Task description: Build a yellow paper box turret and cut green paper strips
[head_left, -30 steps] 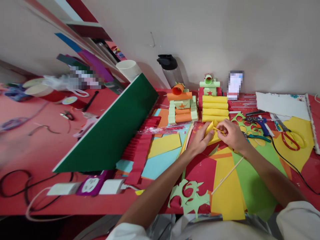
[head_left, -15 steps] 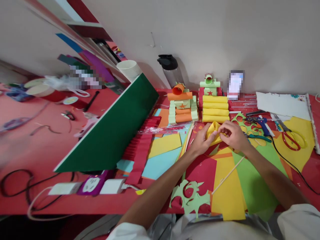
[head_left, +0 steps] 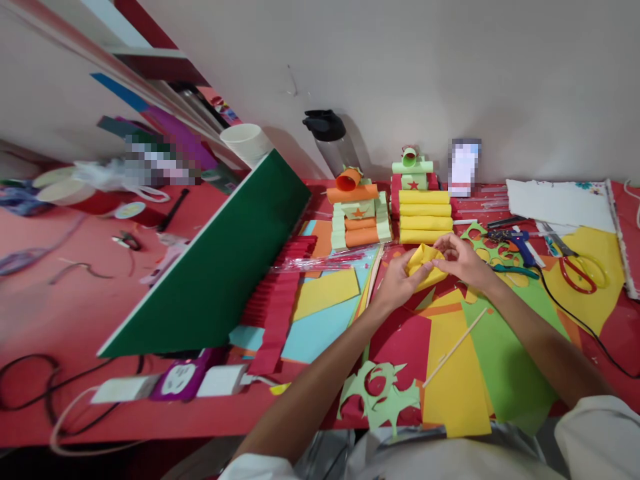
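A black-capped bottle (head_left: 334, 143) and a phone (head_left: 464, 168) stand by the wall (head_left: 390, 73), a white cup (head_left: 246, 143) shows behind a slanting green board (head_left: 210, 267), and white adapters (head_left: 221, 381) flank a purple block (head_left: 181, 379) near the table's (head_left: 225, 417) front edge.

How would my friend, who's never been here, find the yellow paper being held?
Start at the red table and find the row of yellow rolls near the wall. Just in front, look between the left hand and right hand. That's the yellow paper: bent and held, unlike the rolls or flat yellow sheet.
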`<move>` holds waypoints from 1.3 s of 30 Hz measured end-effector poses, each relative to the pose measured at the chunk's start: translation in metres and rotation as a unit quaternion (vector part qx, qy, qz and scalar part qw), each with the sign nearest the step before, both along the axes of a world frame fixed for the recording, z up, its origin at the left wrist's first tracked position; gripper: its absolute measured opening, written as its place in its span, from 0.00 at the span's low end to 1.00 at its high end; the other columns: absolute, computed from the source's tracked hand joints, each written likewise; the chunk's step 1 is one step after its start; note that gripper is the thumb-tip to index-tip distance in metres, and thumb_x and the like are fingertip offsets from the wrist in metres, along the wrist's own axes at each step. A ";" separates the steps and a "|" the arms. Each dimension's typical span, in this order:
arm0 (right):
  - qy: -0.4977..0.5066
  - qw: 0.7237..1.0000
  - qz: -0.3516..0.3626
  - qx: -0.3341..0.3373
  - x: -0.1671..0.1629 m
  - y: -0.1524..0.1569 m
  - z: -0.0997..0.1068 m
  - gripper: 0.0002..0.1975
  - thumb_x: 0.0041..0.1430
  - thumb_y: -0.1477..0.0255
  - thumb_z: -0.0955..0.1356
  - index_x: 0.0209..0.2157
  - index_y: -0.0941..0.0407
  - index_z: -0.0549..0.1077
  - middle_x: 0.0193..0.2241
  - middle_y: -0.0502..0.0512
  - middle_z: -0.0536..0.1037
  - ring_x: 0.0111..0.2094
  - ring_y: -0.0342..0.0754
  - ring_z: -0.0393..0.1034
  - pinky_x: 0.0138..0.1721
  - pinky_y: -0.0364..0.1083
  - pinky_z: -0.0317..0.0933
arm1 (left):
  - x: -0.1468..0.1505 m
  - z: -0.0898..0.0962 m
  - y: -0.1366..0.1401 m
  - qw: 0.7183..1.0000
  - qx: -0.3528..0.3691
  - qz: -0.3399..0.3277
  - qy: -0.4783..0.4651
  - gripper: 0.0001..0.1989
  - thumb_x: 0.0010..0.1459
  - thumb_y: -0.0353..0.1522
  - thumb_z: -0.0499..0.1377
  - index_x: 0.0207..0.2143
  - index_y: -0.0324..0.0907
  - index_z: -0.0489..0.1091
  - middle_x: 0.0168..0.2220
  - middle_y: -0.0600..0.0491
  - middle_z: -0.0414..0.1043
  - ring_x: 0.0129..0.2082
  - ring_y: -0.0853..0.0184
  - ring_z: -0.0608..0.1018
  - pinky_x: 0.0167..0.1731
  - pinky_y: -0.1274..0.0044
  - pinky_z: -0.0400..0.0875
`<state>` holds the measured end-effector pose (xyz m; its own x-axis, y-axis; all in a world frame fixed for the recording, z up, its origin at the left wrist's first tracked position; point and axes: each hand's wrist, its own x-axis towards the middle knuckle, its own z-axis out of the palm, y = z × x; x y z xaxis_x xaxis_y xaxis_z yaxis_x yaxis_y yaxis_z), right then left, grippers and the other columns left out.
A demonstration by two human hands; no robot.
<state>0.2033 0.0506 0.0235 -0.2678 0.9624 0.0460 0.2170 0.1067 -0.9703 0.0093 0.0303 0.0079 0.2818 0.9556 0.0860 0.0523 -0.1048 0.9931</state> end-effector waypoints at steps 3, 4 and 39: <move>0.016 0.999 0.028 -0.033 0.001 0.002 -0.003 0.18 0.55 0.63 0.76 0.45 0.54 0.74 0.45 0.54 0.77 0.45 0.49 0.73 0.46 0.48 0.68 | 0.000 -0.002 0.001 1.000 -0.013 0.010 0.005 0.25 0.63 0.52 0.61 0.42 0.37 0.78 0.34 0.51 0.79 0.32 0.65 0.77 0.32 0.77 0.71; 0.016 0.998 0.041 -0.045 0.002 0.002 -0.003 0.19 0.56 0.62 0.75 0.46 0.54 0.74 0.47 0.55 0.78 0.47 0.51 0.74 0.48 0.49 0.69 | 0.000 -0.002 0.002 1.000 -0.011 0.013 0.009 0.25 0.63 0.52 0.60 0.42 0.37 0.78 0.33 0.52 0.78 0.31 0.66 0.76 0.31 0.77 0.70; -0.162 0.986 0.013 -0.044 -0.014 -0.039 -0.001 0.34 0.75 0.57 0.57 0.75 0.57 0.53 0.71 0.67 0.64 0.70 0.60 0.60 0.68 0.58 0.54 | -0.004 0.008 0.000 0.996 0.037 0.035 0.074 0.19 0.64 0.41 0.60 0.24 0.40 0.69 0.21 0.57 0.63 0.22 0.73 0.62 0.23 0.80 0.57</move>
